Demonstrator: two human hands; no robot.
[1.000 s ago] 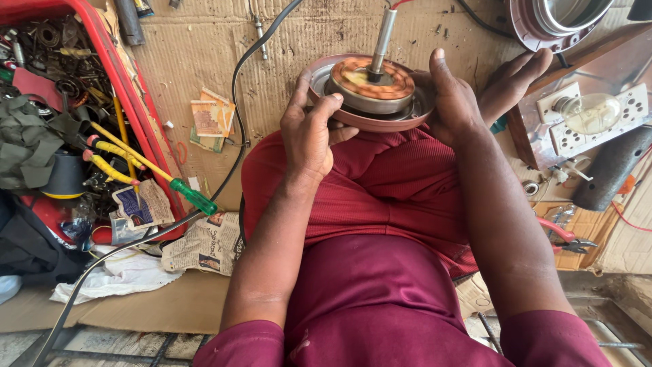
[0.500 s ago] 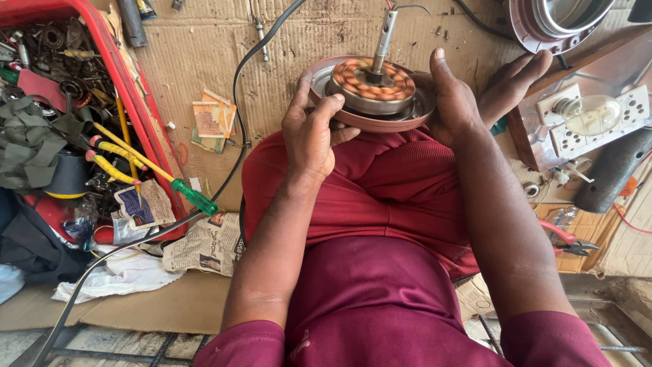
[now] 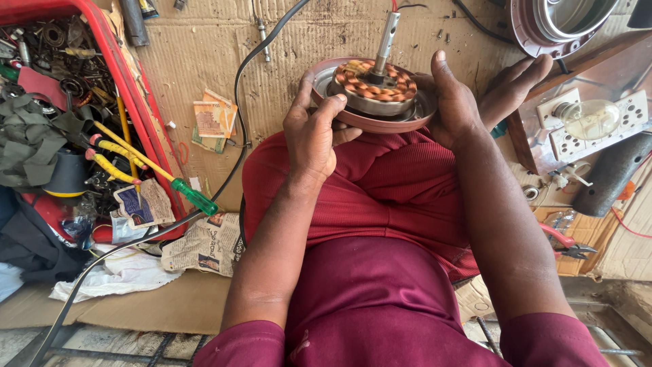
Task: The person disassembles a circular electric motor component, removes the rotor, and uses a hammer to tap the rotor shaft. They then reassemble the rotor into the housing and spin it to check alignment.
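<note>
Firmly, both hands clasp a round fan motor (image 3: 375, 92) that rests on the person's lap, against the maroon cloth (image 3: 380, 197) over the knees. The left hand (image 3: 314, 132) has its grip curled on the near left rim, thumb lying over the top edge and the fingers tucked under the pinkish housing, where they are hidden. The right hand (image 3: 468, 102) presses the right rim with the thumb raised along the edge; its fingers spread loosely beyond the housing, so this grip is only partly closed, the palm bearing on the motor's side. Inside the housing sits a ring of copper windings (image 3: 373, 76) around a metal hub. The far rim of the motor is partly covered by the right thumb, and its underside cannot be seen. The steel shaft (image 3: 386, 37) stands up from the hub, its long axis pointing away from the person and tilted slightly right; a red wire at its top is cut off by the picture's edge. A black cable (image 3: 238, 115) runs over the cardboard sheet (image 3: 197, 61) left of the motor. Farther left, a red toolbox (image 3: 139, 109) holds tangled tools, with a green-handled screwdriver (image 3: 193, 197) sticking out over its edge. To the right lie a switchboard with a light bulb (image 3: 589, 119) and pliers (image 3: 567, 245).
</note>
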